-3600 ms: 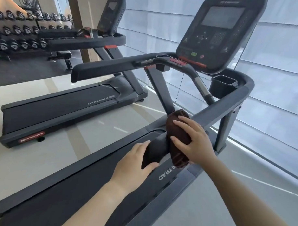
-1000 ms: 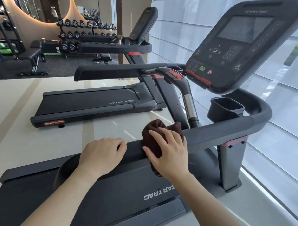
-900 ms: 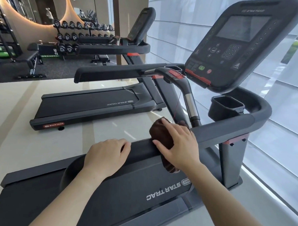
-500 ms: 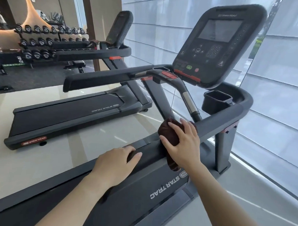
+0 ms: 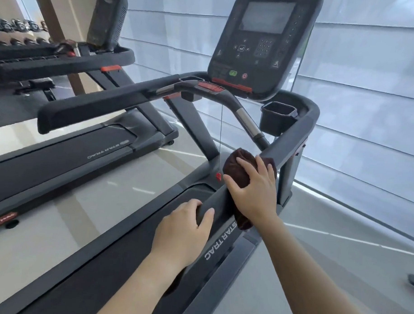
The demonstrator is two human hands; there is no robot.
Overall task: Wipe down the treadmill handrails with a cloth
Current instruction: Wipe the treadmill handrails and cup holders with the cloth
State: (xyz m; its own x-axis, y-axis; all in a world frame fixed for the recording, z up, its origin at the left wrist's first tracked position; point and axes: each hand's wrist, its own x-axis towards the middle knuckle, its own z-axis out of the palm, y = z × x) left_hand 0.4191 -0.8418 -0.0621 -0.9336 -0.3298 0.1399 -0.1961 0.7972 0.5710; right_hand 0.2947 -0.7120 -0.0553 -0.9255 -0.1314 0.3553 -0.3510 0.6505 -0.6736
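A dark brown cloth (image 5: 236, 166) is wrapped over the near right handrail (image 5: 293, 134) of the black treadmill. My right hand (image 5: 254, 186) presses down on the cloth, fingers spread over it and gripping it against the rail. My left hand (image 5: 183, 229) clasps the same rail's near end, just behind the cloth. The far left handrail (image 5: 90, 110) runs across the middle of the view. The cloth's lower end hangs below the rail.
The console (image 5: 261, 41) stands above the rails, with a cup holder (image 5: 276, 117) beside it. A red safety clip (image 5: 218, 176) hangs on a cord near the cloth. A second treadmill (image 5: 60, 151) stands to the left. Window blinds (image 5: 368, 92) fill the right side.
My right hand has slid the cloth forward along the right handrail toward the console. My left hand has stayed on the rail's near end. The camera has swung right and closer.
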